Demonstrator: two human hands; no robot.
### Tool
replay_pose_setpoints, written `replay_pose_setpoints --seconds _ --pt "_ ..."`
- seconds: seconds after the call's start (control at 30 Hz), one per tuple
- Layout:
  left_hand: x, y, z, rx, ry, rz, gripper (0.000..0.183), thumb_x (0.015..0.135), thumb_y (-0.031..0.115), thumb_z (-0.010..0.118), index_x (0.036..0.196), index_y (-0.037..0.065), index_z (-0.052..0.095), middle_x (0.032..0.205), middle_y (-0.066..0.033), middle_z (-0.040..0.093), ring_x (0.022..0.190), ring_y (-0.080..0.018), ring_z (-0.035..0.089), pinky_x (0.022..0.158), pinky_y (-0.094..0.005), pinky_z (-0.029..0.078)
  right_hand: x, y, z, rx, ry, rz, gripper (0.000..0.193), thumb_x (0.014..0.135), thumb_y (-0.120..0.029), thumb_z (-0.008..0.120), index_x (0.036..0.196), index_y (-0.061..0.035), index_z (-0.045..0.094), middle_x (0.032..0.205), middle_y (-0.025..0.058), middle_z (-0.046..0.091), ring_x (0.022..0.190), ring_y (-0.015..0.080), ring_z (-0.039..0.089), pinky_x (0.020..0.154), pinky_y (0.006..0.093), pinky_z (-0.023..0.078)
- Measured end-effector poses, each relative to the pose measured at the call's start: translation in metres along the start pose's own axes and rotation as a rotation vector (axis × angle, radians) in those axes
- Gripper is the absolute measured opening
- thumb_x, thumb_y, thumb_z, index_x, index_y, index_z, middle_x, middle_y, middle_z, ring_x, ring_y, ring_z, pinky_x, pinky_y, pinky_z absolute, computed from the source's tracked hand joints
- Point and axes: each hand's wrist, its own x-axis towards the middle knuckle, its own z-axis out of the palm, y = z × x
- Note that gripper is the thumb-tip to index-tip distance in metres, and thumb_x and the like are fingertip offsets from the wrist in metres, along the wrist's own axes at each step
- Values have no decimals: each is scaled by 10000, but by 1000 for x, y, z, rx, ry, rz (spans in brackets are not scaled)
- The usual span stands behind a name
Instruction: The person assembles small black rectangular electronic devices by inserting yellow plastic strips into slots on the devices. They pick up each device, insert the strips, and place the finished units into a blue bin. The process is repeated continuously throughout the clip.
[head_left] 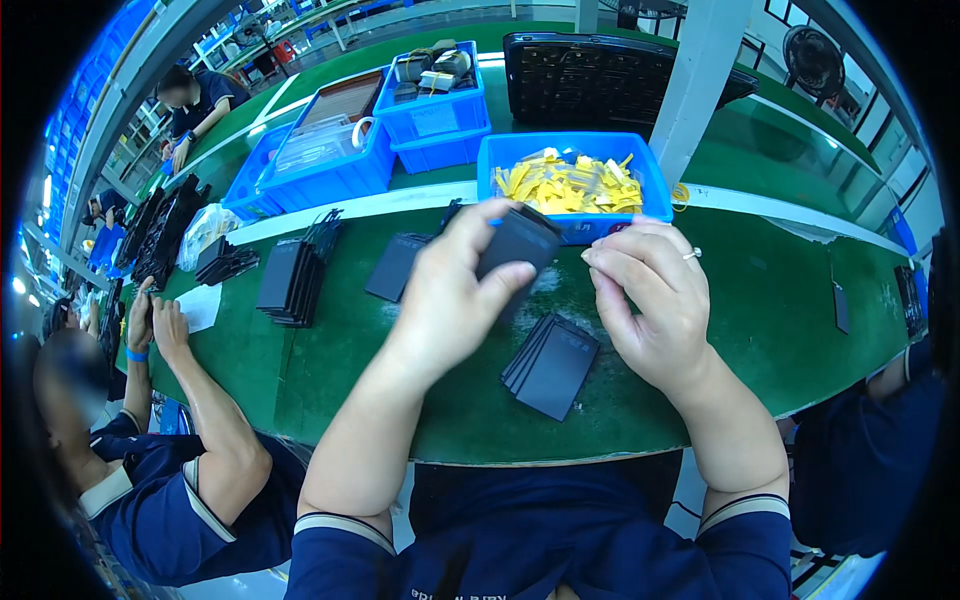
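Note:
My left hand [452,285] grips a flat black rectangular panel [520,250] by its side, thumb on its face, raised above the green table. The panel is a little blurred, and I cannot tell whether it is one piece or several. To its right my right hand [655,300] is closed, thumb and fingertips pinched together; whatever they hold, if anything, is too small to name. Below and between my hands lies a fanned stack of similar black panels [555,370]. Another black panel [392,268] lies on the table behind my left wrist.
A blue bin [575,225] of yellow strips [570,183] stands just beyond my hands, beside a white post [700,90]. Farther left are a tall stack of black panels [288,280] and more blue bins [345,165]. A co-worker's arms [190,370] reach onto the table at left.

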Motion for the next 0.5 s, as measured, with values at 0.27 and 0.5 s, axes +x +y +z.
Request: replay_pose_setpoints --seconds 0.27,0.5 --pt "-14 14 19 269 -103 196 423 809 131 667 1197 54 517 819 -135 602 618 -252 565 574 -319 453 -3 2 -4 -31 -61 101 139 666 -13 723 797 -50 692 736 75 632 784 233 622 926 487 437" --pt "-16 15 19 253 -152 118 438 816 141 664 1210 57 493 722 -135 606 582 -242 569 566 -320 450 -2 10 -4 41 -144 130 102 671 -21 714 767 -44 688 697 74 629 729 231 621 916 479 443"
